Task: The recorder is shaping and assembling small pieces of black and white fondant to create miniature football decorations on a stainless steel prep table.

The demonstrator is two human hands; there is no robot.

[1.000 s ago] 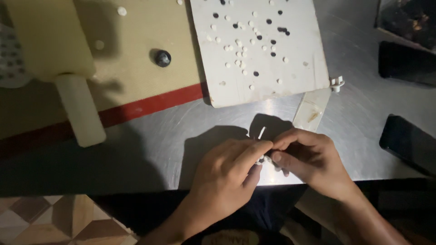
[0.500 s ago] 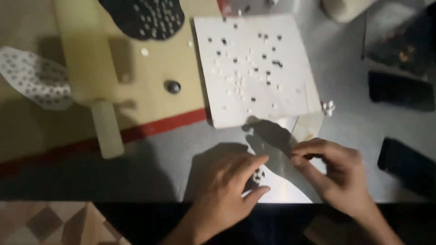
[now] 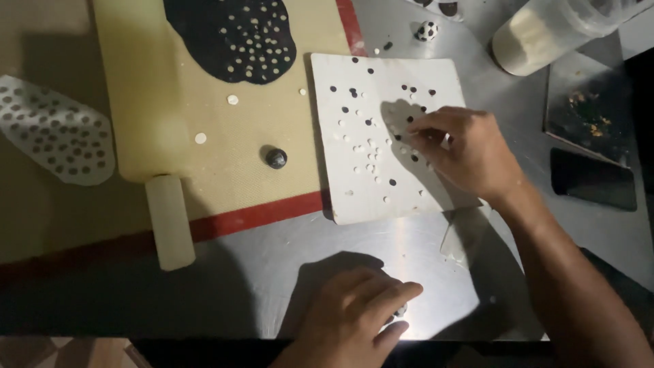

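Observation:
My left hand (image 3: 357, 310) rests at the near edge of the metal table, thumb and forefinger closed on a small dark ball with pale spots (image 3: 400, 311). My right hand (image 3: 466, 150) reaches over a white square board (image 3: 354, 197) strewn with tiny black and white dots (image 3: 371, 160). Its thumb and forefinger pinch together on one of the dots near the board's upper middle.
Left of the board is a beige mat with a red border (image 3: 259, 212). It holds a pale rolling pin (image 3: 167, 221), a black spotted sheet (image 3: 231, 37) and a small dark ball (image 3: 276, 158). A white holed sheet (image 3: 54, 136) is far left. A plastic jar (image 3: 545, 34), dark tray (image 3: 586, 109) and black phone (image 3: 591, 178) stand right.
My right hand has left my left hand and reached forward onto the white board. My left hand stays at the near edge with the small ball. The view has shifted nearer.

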